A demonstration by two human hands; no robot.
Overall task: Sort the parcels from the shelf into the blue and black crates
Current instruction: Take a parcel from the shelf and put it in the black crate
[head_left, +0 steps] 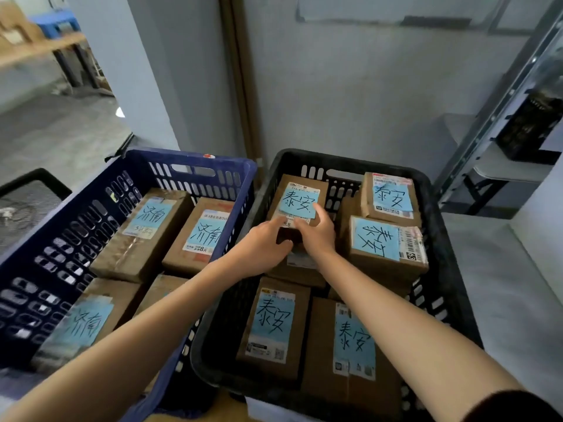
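Boxy brown cardboard parcel (pixel 300 197) w/ blue paper note, centre frame in slotted black plastic crate (pixel 443 239), long axis pointing twd frame top. Left hand (pixel 263 249) & right hand (pixel 318 234) grip its near end, fingers curled.

1 blue crate (pixel 198 161) w/ 4+ parcels (pixel 143 236), 1 black crate (pixel 438 208) w/ 6+.

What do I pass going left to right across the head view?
Black mesh item, blue crate, black crate, metal shelf. Left hand and right hand hold a parcel over the black crate, so unranked.
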